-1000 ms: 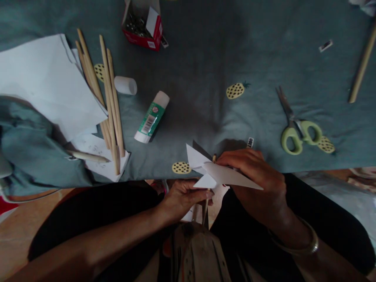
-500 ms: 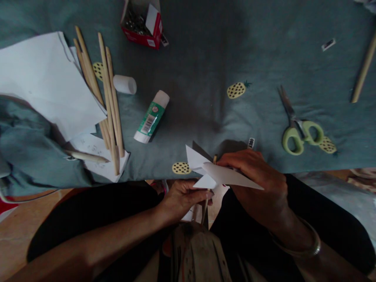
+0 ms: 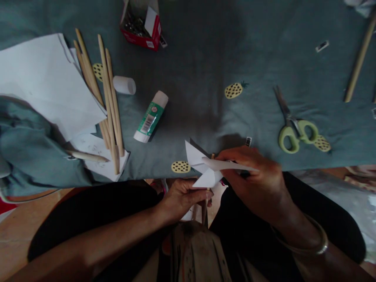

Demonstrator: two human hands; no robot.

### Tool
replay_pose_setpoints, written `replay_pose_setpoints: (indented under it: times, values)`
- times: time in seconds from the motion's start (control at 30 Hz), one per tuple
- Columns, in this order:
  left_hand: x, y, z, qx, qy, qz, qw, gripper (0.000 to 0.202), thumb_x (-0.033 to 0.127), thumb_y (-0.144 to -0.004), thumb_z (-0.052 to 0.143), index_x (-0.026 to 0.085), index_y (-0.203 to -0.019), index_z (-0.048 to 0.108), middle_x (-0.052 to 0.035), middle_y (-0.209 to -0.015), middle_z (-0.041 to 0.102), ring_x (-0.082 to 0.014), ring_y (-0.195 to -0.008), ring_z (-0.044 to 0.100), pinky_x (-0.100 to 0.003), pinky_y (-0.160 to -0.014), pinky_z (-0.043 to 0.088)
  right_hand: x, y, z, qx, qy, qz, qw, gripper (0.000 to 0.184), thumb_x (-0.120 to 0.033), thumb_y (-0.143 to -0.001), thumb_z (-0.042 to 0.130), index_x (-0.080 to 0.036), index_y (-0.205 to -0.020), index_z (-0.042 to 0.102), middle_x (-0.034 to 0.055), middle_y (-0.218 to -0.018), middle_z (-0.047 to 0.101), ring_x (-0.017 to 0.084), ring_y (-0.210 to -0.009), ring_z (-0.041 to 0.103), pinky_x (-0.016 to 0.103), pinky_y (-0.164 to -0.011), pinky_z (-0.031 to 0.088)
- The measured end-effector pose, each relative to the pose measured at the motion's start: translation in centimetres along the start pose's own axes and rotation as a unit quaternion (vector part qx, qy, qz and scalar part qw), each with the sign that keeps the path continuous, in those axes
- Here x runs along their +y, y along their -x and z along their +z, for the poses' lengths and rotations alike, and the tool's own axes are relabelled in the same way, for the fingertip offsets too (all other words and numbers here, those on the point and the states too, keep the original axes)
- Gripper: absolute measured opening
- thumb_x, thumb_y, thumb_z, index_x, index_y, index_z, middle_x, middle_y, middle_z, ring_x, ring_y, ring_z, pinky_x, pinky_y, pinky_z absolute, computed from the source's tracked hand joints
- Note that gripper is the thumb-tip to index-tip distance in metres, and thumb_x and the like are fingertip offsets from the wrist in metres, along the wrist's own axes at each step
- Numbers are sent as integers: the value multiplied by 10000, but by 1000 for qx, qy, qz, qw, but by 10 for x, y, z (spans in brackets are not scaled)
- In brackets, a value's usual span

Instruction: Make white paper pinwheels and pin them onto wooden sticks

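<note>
Near edge of the teal cloth-covered table (image 3: 199,70), about the middle: a white folded-paper pinwheel (image 3: 205,172) is held just past that edge, over the lap. The thin wooden stick (image 3: 205,204) under it is gripped by the left hand (image 3: 183,196), fingers closed round it, w/ the stick's tip showing above the paper. The pinwheel's ctr is pinched by the right hand (image 3: 258,180), thumb and fingers closed on the paper. A metal bangle (image 3: 319,239) is worn on that wrist.

Further in, left of ctr, a green-and-white glue stick (image 3: 151,116) is laid flat. A white cylindrical cap (image 3: 124,85) is seen near it, just beside a bundle of long wooden sticks (image 3: 108,98). White paper sheets (image 3: 44,82) are spread at the left edge. A red cardboard box (image 3: 141,25) is set at the far edge. Green-handled scissors (image 3: 296,131) are laid toward the right edge, blades shut.
</note>
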State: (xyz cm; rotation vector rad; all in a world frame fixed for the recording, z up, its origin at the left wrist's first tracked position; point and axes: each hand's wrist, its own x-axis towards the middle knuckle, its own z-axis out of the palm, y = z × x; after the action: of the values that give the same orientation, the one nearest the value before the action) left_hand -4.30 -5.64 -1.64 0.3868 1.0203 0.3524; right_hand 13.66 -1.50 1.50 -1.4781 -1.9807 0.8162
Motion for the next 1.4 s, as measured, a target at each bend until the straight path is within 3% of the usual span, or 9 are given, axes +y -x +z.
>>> replay_pose_setpoints:
  times: [0.2,0.37,0.63,0.83,0.93,1.17,1.4]
  values:
    - [0,0,3,-16,18,7,1000,379,511,-602,834,147,-631,735,-9,-612,667,-117,-574,601,-270,-672,542,1,-7,-1,-4,13,33,999,75,-245,-854,645,-232,-851,719,26,-828,752,209,-776,701,351,-744,544]
    - [-6,-1,1,-3,36,-8,999,392,467,-542,873,131,-693,741,-10,-619,681,-133,-553,643,-288,-646,566,-2,-13,-4,-57,21,92,994,123,-240,-845,636,-205,-887,746,39,-865,774,200,-792,714,299,-715,515]
    - [-7,-3,-1,-10,10,49,999,455,488,-536,882,114,-759,752,-29,-655,696,-131,-576,658,-269,-630,551,-7,-23,-5,-101,23,143,984,166,-254,-818,632,-176,-867,770,41,-797,773,200,-709,691,280,-641,462]
    - [-8,-3,0,-5,-10,90,996,452,470,-502,903,105,-707,733,-29,-685,680,-127,-572,650,-275,-623,540,-5,-34,-7,-128,70,144,979,156,-251,-765,661,-131,-723,753,29,-659,694,150,-605,578,250,-564,368]
    - [-9,-3,-1,-3,-13,106,994,452,455,-505,905,105,-740,742,-30,-702,677,-125,-576,647,-271,-617,529,1,-40,-9,-166,41,117,978,139,-220,-756,650,-116,-732,740,17,-664,666,139,-637,560,239,-577,359]
    - [-10,0,1,42,-6,116,992,377,386,-546,906,101,-732,745,-21,-619,638,-114,-546,609,-286,-625,507,10,-54,-8,-200,7,118,973,155,-232,-698,738,-116,-799,753,31,-711,711,163,-692,610,231,-607,438]
    - [-18,6,11,76,12,168,983,288,353,-628,870,111,-734,756,-6,-628,603,-68,-550,537,-252,-625,472,8,-67,-14,-262,-14,129,956,214,-280,-628,789,-109,-752,755,45,-728,724,168,-682,631,260,-650,485]
